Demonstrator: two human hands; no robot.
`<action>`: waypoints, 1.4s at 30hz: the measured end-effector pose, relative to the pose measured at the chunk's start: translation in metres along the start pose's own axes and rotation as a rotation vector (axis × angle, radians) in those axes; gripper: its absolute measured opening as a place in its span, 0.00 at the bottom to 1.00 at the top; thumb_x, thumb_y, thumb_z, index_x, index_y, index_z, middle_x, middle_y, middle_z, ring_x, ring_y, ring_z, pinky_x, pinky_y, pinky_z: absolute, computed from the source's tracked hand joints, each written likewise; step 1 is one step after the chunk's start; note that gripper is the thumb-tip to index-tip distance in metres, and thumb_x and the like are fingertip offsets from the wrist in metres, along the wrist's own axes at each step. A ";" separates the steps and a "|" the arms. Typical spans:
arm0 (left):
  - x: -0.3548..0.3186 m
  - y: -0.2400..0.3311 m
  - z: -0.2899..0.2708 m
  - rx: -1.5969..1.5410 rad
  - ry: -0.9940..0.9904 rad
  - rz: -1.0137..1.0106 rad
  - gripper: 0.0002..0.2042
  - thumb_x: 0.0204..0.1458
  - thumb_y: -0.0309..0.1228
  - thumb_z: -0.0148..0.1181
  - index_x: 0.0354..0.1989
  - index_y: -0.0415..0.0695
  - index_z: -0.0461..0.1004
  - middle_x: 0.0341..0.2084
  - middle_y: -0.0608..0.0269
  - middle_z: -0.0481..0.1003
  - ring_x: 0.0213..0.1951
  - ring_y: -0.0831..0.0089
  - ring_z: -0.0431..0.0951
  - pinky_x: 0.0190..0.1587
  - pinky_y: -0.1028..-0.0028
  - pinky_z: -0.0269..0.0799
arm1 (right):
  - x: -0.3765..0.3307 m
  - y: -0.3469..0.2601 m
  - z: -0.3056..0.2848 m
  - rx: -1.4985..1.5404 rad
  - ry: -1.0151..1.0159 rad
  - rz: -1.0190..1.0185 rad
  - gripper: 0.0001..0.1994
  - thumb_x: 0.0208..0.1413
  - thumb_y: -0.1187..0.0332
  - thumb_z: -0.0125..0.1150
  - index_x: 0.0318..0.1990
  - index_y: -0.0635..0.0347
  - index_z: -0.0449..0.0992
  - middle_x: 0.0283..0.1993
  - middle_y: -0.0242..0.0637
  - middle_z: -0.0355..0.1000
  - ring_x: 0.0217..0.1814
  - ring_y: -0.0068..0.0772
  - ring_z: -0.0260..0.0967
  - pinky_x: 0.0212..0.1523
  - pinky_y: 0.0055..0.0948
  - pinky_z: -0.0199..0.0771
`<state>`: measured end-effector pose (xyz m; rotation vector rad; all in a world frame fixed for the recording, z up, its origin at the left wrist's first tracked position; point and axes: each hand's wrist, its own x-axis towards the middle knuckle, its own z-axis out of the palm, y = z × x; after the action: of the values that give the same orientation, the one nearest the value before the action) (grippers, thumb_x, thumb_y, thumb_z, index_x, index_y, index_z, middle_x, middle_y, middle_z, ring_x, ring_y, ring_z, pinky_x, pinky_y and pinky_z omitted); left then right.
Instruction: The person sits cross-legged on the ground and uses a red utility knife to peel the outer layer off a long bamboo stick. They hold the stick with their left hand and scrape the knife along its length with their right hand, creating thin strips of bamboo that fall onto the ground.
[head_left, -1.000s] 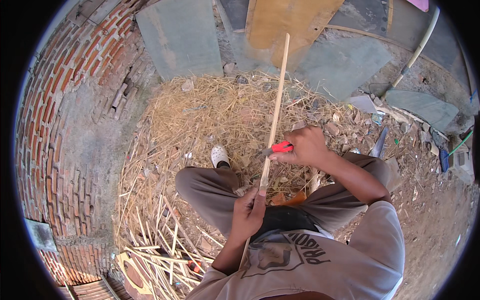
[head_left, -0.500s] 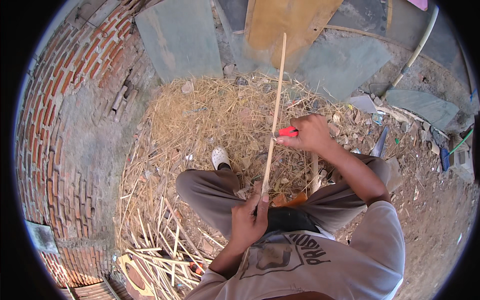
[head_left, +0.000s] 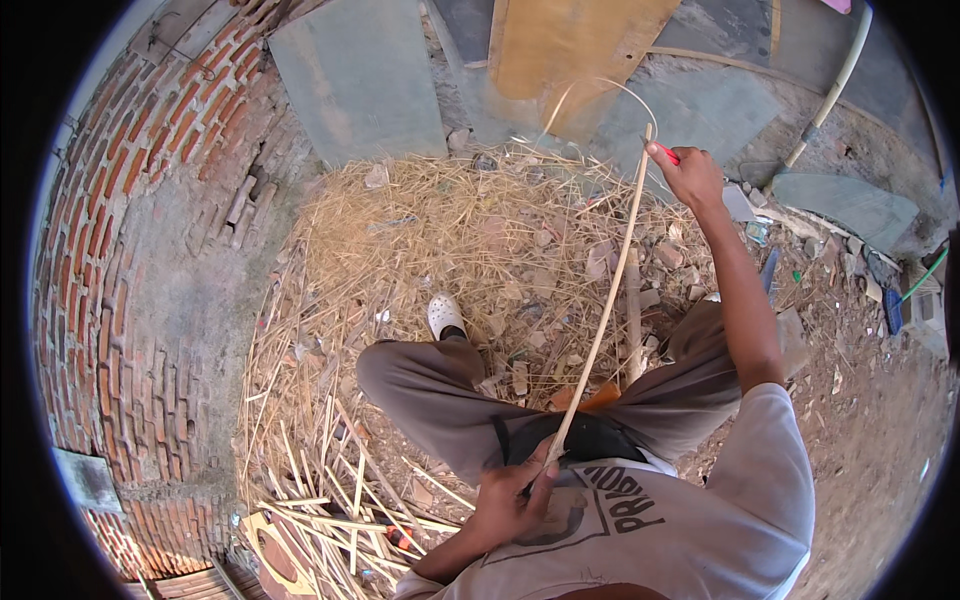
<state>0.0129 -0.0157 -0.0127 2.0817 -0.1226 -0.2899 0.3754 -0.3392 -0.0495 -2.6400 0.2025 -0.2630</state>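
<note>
Right hand [head_left: 695, 179] higher, tight around knife [head_left: 672, 156]

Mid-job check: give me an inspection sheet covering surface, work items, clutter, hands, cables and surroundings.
Surface: bare ground, partly strewn with straw-like shavings and rubble.
Work items: long pale strip; red-handled knife, blade not clearly visible; thin curved sliver near the strip's far end.
Clutter: loose heap of cut strips, lower left.
Hands: left hand grips the strip's near end; right hand holds the knife near its far end.
Cables: green cord-like line at right; cannot tell whether it is one.
Surroundings: worn brick wall left; grey-green panel ahead.
</note>
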 end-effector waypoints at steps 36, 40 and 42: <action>0.087 -0.008 -0.003 -0.093 0.335 0.056 0.18 0.57 0.27 0.59 0.56 0.35 0.72 0.21 0.53 0.76 0.24 0.88 0.67 0.27 0.79 0.68 | -0.127 -0.085 0.041 0.173 -0.059 -0.739 0.33 0.40 0.29 0.60 0.14 0.54 0.71 0.13 0.36 0.68 0.15 0.44 0.68 0.18 0.39 0.65; 0.086 -0.011 -0.001 -0.093 0.354 0.052 0.18 0.55 0.26 0.60 0.54 0.35 0.73 0.23 0.45 0.76 0.22 0.87 0.70 0.26 0.77 0.69 | -0.141 -0.088 0.034 0.149 -0.099 -0.762 0.34 0.41 0.28 0.59 0.14 0.55 0.71 0.13 0.36 0.67 0.14 0.43 0.68 0.17 0.39 0.65; 0.084 -0.006 -0.002 0.003 0.362 0.050 0.19 0.55 0.27 0.60 0.55 0.35 0.73 0.22 0.43 0.75 0.19 0.81 0.73 0.24 0.75 0.69 | -0.145 -0.090 0.034 0.123 -0.090 -0.796 0.35 0.41 0.28 0.59 0.14 0.55 0.71 0.13 0.36 0.67 0.14 0.43 0.67 0.17 0.38 0.65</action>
<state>0.0945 -0.0278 -0.0302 2.0961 0.0434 0.1199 0.2510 -0.2183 -0.0580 -2.4716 -0.8781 -0.3895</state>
